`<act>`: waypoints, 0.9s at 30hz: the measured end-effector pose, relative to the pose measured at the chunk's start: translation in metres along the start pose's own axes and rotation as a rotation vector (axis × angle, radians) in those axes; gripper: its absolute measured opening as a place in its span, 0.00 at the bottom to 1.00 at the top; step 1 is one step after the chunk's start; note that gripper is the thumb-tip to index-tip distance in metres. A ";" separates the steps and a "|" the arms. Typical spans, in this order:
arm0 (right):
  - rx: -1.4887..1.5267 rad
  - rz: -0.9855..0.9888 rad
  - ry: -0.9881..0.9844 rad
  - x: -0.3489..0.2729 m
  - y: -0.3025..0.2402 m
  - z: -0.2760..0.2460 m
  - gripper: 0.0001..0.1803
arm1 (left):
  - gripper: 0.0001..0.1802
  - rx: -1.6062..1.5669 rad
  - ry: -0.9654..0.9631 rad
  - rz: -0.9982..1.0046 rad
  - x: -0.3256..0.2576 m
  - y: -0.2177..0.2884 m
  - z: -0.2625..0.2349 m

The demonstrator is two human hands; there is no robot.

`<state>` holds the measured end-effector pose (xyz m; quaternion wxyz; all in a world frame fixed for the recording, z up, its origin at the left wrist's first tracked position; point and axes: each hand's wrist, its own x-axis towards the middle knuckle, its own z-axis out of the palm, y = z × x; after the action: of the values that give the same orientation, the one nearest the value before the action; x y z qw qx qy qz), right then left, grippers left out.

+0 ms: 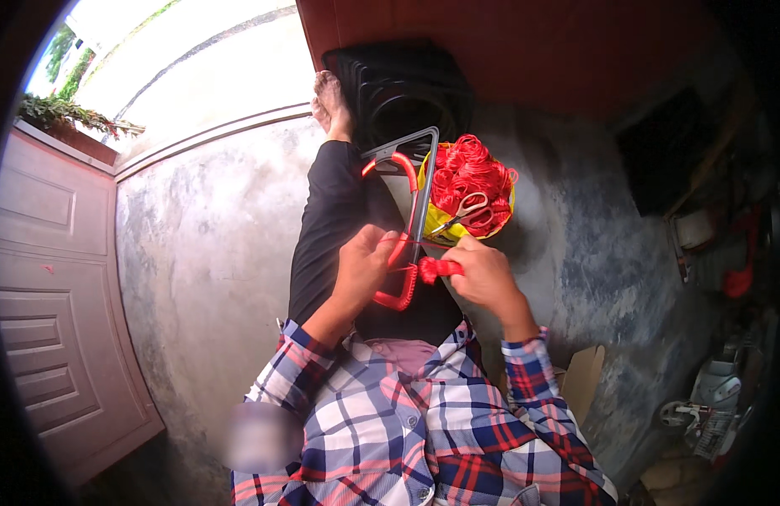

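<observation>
Over my lap lies a dark grey frame (424, 194) with rounded corners, and part of its bar is wound tightly with red cord (397, 300). My left hand (362, 268) is closed at the frame's left side, its fingers and thumb on the wound bar. My right hand (484, 274), to the right of the frame, grips a small bundle of red cord (439, 269). Thin red strands stretch between the two hands across the frame. What lies inside each palm is hidden.
Just beyond my right hand, a yellow container (438, 234) is heaped with red cord (470, 173), with scissors (466, 212) on top. Stacked black frames (398, 93) stand by my foot. A panelled door (57, 295) is at left; a cardboard piece (582, 379) lies at lower right.
</observation>
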<state>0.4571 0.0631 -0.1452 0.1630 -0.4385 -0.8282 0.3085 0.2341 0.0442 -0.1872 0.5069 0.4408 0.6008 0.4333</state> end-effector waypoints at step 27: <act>1.801 0.083 0.599 -0.067 0.015 -0.087 0.18 | 0.09 -0.138 -0.115 -0.022 -0.019 -0.008 -0.004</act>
<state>0.5513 0.0463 -0.0888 0.6344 -0.2378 -0.1865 0.7114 0.2317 0.0238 -0.1900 0.5744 0.4224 0.5442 0.4422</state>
